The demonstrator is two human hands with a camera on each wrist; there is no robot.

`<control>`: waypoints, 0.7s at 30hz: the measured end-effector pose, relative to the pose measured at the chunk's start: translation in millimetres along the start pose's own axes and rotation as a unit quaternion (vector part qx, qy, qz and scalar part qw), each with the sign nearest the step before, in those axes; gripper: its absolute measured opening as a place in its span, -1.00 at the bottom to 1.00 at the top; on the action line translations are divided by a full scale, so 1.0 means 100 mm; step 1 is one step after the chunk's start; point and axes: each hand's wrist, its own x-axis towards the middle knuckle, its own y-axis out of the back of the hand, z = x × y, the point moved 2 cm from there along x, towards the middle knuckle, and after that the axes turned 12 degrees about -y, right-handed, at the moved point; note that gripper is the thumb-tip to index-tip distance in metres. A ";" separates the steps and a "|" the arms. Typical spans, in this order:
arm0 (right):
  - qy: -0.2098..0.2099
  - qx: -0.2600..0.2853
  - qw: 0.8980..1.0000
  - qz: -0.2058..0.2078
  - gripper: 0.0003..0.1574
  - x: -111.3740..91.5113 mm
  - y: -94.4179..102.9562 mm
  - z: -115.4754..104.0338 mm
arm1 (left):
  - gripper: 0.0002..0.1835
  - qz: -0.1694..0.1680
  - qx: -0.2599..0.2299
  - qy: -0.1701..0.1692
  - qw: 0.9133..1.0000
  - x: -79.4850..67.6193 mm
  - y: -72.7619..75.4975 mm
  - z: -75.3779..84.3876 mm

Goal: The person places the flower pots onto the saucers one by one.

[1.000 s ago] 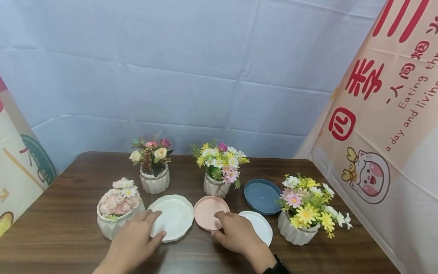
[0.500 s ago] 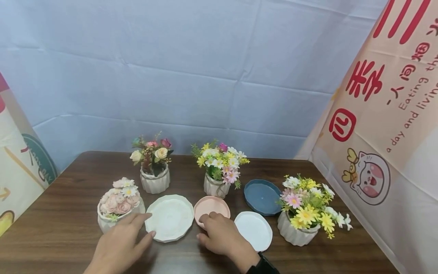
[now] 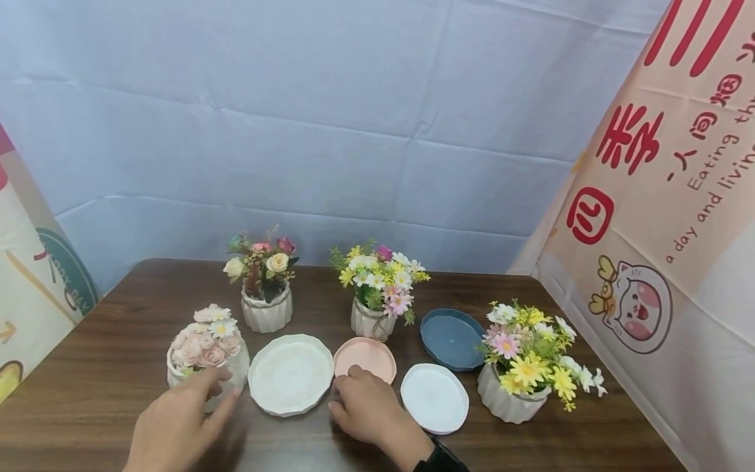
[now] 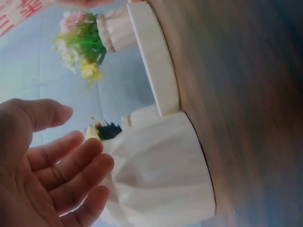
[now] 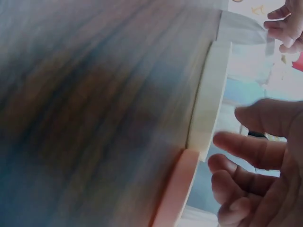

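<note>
My left hand (image 3: 177,419) is in front of the white fluted pot (image 3: 238,367) of pale pink roses (image 3: 206,346), overlapping its lower part in the head view. The left wrist view has this hand (image 4: 61,165) with fingers loosely bent and nothing in them, beside the white pot (image 4: 161,175). Over the near edge of the round pink plate (image 3: 368,356) hovers my right hand (image 3: 368,410). Seen from the right wrist, its fingers (image 5: 251,149) are relaxed and hold nothing, beside the pink plate (image 5: 177,189) and cream plate (image 5: 208,104). Between the hands lies that large cream plate (image 3: 291,373).
Right of the right hand lies a small white plate (image 3: 435,398), with a blue plate (image 3: 452,339) behind it. Potted daisies (image 3: 513,393) stand at the right. Two more flower pots, one with roses (image 3: 267,311) and one with daisies (image 3: 373,321), stand farther back on the wooden table (image 3: 88,387).
My left hand has drawn left, off the cream plate's edge to the pink-rose pot. The right hand has slid left along the pink plate, uncovering the small white plate.
</note>
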 end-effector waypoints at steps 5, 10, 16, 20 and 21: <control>-0.011 0.027 1.000 0.004 -0.71 0.05 -0.03 -0.04 | -0.87 0.028 -0.013 0.041 0.999 -0.04 0.06 -0.11; -0.034 0.031 0.999 -0.016 -0.61 0.07 -0.08 -0.07 | -0.76 0.072 -0.012 0.063 0.995 -0.07 0.11 -0.22; -0.058 0.028 0.997 -0.046 -0.63 0.08 -0.12 -0.12 | -0.42 0.099 -0.026 0.107 0.989 -0.08 0.14 -0.35; -0.080 0.041 0.994 -0.065 -0.63 0.11 -0.12 -0.12 | -0.16 0.098 -0.058 0.116 0.987 -0.08 0.12 -0.42; -0.086 0.047 0.993 -0.073 -0.64 0.12 -0.11 -0.12 | -0.12 0.092 -0.069 0.119 0.986 -0.08 0.11 -0.44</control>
